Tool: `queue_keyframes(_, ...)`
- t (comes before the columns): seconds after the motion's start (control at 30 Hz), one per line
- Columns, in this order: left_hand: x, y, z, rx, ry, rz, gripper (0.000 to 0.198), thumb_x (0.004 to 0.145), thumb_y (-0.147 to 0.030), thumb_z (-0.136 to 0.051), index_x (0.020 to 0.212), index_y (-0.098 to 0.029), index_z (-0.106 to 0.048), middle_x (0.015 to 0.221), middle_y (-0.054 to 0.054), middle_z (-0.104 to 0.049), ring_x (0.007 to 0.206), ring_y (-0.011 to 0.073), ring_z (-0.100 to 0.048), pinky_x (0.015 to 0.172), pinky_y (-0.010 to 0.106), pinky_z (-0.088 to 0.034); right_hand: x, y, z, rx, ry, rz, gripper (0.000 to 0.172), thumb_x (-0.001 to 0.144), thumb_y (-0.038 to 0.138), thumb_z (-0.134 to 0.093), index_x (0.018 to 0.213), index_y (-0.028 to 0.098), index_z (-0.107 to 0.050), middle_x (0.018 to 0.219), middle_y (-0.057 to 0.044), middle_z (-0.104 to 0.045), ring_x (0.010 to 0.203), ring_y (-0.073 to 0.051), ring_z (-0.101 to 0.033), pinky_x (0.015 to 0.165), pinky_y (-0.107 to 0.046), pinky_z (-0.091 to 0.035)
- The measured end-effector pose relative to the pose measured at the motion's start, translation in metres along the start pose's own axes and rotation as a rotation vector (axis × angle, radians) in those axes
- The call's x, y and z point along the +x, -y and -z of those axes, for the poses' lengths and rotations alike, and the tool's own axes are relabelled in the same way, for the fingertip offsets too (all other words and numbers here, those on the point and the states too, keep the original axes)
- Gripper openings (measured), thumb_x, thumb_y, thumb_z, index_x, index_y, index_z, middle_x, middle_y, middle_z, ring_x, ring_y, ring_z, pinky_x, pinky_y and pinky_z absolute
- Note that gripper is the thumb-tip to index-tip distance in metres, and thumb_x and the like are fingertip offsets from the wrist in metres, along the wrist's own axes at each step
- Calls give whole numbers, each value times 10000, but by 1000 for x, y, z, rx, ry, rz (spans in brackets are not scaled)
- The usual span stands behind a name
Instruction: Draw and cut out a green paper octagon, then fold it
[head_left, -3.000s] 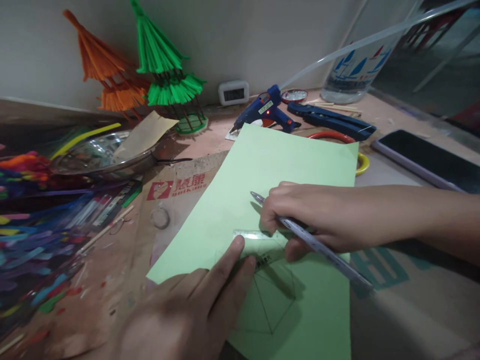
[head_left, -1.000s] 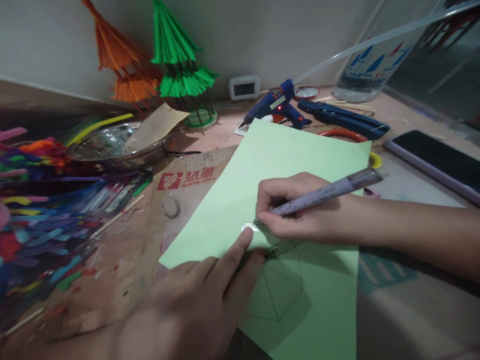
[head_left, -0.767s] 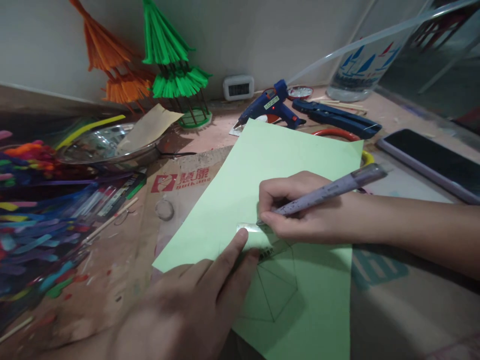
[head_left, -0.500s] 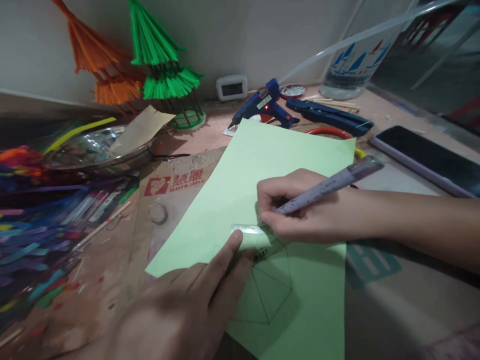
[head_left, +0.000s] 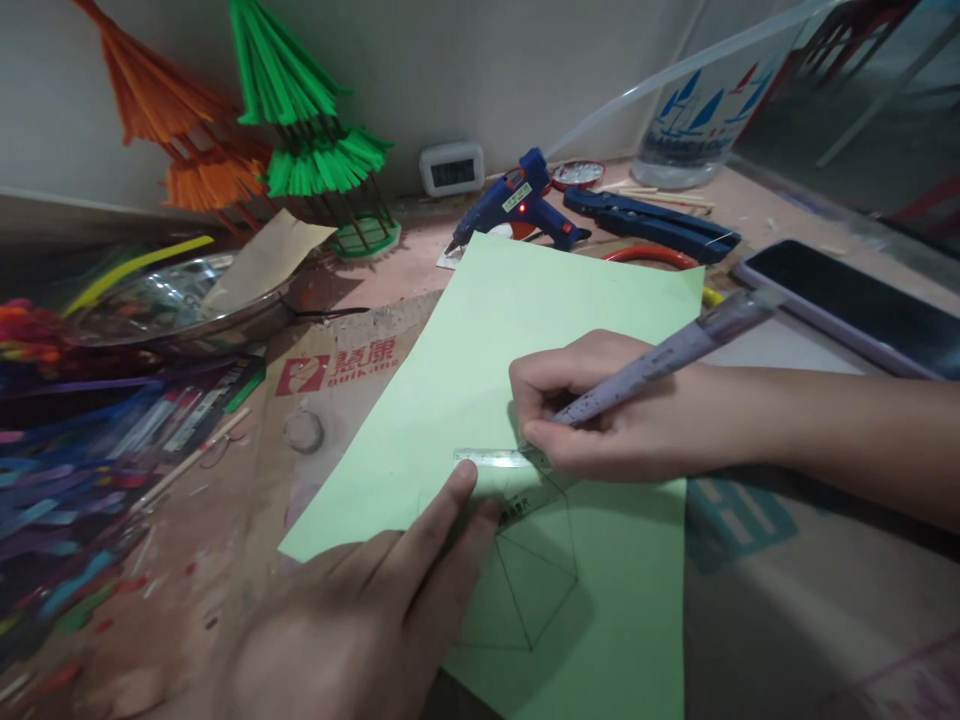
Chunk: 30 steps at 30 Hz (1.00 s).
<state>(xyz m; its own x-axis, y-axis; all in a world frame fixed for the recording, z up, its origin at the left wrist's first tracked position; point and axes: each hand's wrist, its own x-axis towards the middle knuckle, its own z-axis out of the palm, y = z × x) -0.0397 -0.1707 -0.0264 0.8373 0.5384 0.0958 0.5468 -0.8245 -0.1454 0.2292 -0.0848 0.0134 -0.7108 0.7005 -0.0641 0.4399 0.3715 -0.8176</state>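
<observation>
While my right hand (head_left: 600,410) pinches the purple pen (head_left: 660,360) between thumb and fingers, the pen tip sits at the top edge of the clear ruler (head_left: 495,458). The barrel tilts up to the right. The ruler lies flat on the green paper (head_left: 525,310), mid tabletop (head_left: 409,268).

My left hand (head_left: 360,630) comes in from lower left. Its index and middle fingers (head_left: 442,510) are stretched out side by side, tips pressing the ruler's left end, nothing gripped. Thin drawn lines (head_left: 529,580) forming a polygon sit just below the ruler.

The paper rests on brown cardboard (head_left: 330,370) with red print. Past its far edge is a blue glue gun (head_left: 517,205) with its red light on, and a blue hand tool (head_left: 645,215) just right of it. There's a dark phone (head_left: 847,310) far right. A metal bowl (head_left: 165,305) and a heap of coloured sticks (head_left: 75,470) are on the left. Orange (head_left: 172,120) and green (head_left: 300,110) paper umbrellas stand at the wall.
</observation>
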Motion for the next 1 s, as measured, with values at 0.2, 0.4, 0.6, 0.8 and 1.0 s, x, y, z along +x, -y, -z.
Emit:
queue_keyframes(0.2,-2,-4,2,34,23,44,739,791,-86,-437,1504,-249,-539,1472,47,-644,590,183,-705,470,312,-574,2,-7,1,97,-99,0,102,793,140,-595,725,199,-547,632,49,-549,567,-97,-467,520,-224,-335)
queue_keyframes(0.4,1,-8,12,13,-11,-64,448,966,-126,-474,1375,-227,-626,1376,43,-711,707,190,-714,569,327,-577,8,-16,-2,90,-368,40,179,960,318,-571,979,157,-649,771,-9,-677,636,-122,-586,589,-248,-415)
queue_keyframes(0.6,4,-7,10,-56,-80,-4,352,1062,-220,-397,1340,-240,-613,1200,32,-756,742,170,-701,590,303,-548,4,-23,28,-471,-423,22,251,999,396,-530,1065,202,-675,949,-66,-703,839,-214,-639,734,-315,-416)
queue_keyframes(0.8,8,-5,13,-17,-78,20,296,1100,-315,-374,1217,-233,-633,1222,57,-732,767,192,-683,599,310,-513,2,-42,75,-757,-549,-228,390,904,484,-660,1163,217,-542,923,-84,-628,822,-267,-587,676,-341,-355)
queue_keyframes(1.0,16,18,27,208,32,345,282,1068,-317,-459,976,-168,-679,890,103,-695,699,264,-658,599,364,-479,8,-55,80,-500,-537,-239,313,844,408,-718,958,251,-473,804,-15,-588,737,-209,-538,629,-312,-354)
